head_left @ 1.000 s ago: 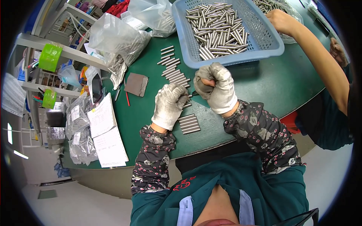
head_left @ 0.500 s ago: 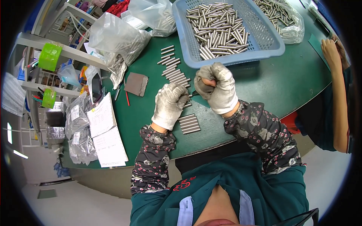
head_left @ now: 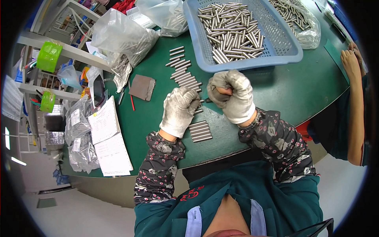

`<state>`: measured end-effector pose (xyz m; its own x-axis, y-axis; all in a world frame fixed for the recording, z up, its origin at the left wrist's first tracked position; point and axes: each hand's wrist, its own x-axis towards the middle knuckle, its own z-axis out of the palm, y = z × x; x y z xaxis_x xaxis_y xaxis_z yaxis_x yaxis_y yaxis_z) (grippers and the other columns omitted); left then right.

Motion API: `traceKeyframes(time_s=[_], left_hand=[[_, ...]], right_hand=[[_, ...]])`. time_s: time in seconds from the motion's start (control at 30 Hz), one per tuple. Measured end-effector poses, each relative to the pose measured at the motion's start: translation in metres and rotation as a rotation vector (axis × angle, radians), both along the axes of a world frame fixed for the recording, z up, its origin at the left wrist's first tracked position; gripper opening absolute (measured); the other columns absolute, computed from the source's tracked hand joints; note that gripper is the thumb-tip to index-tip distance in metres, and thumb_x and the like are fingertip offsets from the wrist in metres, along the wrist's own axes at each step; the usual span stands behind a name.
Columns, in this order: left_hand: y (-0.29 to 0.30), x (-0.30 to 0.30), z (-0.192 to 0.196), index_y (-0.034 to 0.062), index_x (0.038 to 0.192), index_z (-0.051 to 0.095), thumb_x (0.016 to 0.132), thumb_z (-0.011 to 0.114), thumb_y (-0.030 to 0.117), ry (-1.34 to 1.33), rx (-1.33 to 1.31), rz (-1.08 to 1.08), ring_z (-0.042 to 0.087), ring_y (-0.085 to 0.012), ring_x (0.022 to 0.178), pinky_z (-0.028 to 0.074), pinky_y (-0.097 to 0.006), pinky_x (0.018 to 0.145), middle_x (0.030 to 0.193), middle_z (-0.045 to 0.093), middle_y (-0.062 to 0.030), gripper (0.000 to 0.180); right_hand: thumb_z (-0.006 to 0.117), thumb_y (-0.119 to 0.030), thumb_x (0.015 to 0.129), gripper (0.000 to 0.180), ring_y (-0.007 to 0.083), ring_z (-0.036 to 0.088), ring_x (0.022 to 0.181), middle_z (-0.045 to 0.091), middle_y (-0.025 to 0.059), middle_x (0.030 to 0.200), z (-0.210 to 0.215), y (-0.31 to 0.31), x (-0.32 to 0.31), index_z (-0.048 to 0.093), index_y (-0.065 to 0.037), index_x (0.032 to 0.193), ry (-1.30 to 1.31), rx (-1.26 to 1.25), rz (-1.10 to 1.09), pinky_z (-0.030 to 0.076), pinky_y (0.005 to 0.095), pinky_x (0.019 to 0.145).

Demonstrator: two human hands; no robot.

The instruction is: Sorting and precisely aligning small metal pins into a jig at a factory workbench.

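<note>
My left hand (head_left: pixel 178 108), in a whitish work glove, is closed around a short metal pin (head_left: pixel 202 101) whose end pokes out toward the right. Facing it, my right hand (head_left: pixel 233 94) is closed too, its glove stained grey and a bare fingertip showing. A small dark-tipped tool (head_left: pixel 208 100) juts from its fingers close to the pin's end; most of it is hidden. Beyond my left hand, a staggered column of steel pins (head_left: pixel 184 75) lies on the green table. A neat row of pins (head_left: pixel 200 131) sits nearer to me.
A blue perforated basket (head_left: pixel 282 55) full of loose pins stands at the back, beside bags of pins (head_left: pixel 306 23) (head_left: pixel 130 37). To the left lie a brown abrasive sheet (head_left: pixel 142 87), a red stick (head_left: pixel 132 98), an open notebook (head_left: pixel 112 148) and a phone (head_left: pixel 98 91). Another person's arm (head_left: pixel 354 102) is at right.
The whole view has shifted a little. My right hand has drawn slightly back and to the right, widening the small gap between tool tip and pin. My left hand keeps its grip.
</note>
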<state>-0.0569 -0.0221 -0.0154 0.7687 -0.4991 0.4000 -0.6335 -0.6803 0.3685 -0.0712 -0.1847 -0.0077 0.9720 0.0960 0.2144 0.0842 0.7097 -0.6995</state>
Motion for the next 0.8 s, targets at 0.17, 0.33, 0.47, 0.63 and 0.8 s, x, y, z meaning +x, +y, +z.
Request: traceKeyframes(time_s=[0.17,0.33,0.47,0.63,0.8], left_hand=[[0.0006,-0.0007,0.0002,0.0094,0.077,0.06,0.063,0.061,0.005,0.001,-0.019,0.001,0.054,-0.0257,0.072,0.043,-0.037,0.064,0.074,0.057,-0.0043,0.015],[0.0003,-0.0008,0.0003,0.0092,0.078,0.06,0.064,0.062,0.005,0.014,-0.021,0.003,0.054,-0.0257,0.073,0.044,-0.037,0.065,0.075,0.057,-0.0045,0.015],[0.0008,-0.0008,0.0007,0.009,0.078,0.06,0.064,0.063,0.005,0.001,-0.009,0.001,0.055,-0.0257,0.074,0.044,-0.036,0.065,0.075,0.057,-0.0047,0.015],[0.0008,-0.0001,-0.0001,0.0092,0.079,0.06,0.064,0.063,0.005,-0.006,-0.005,-0.006,0.055,-0.0258,0.074,0.044,-0.036,0.064,0.075,0.057,-0.0049,0.015],[0.0012,-0.001,0.0009,0.0093,0.079,0.06,0.063,0.063,0.005,-0.019,-0.015,-0.002,0.055,-0.0257,0.073,0.044,-0.036,0.064,0.075,0.057,-0.0049,0.016]], right_hand=[[0.04,-0.047,0.085,0.05,0.0097,0.023,0.04,0.024,-0.0014,0.047,-0.0005,0.0029,-0.0005,0.03,-0.011,0.052,0.021,-0.009,-0.001,0.017,0.0236,0.038],[0.041,-0.046,0.085,0.049,0.0092,0.023,0.04,0.024,-0.0015,0.048,-0.0004,0.0031,-0.0003,0.029,-0.011,0.052,0.007,-0.041,0.012,0.016,0.0235,0.038],[0.041,-0.045,0.084,0.049,0.0091,0.023,0.04,0.024,-0.0014,0.048,-0.0011,0.002,0.0007,0.029,-0.011,0.052,-0.043,-0.048,0.037,0.016,0.0234,0.038],[0.042,-0.045,0.084,0.049,0.009,0.023,0.04,0.024,-0.0014,0.048,-0.0009,0.0019,0.0005,0.029,-0.011,0.052,-0.058,-0.041,0.036,0.016,0.0235,0.039],[0.043,-0.045,0.084,0.049,0.0091,0.023,0.04,0.025,-0.0012,0.048,-0.0021,0.0031,0.0005,0.029,-0.01,0.052,-0.053,-0.026,0.021,0.016,0.0237,0.039]])
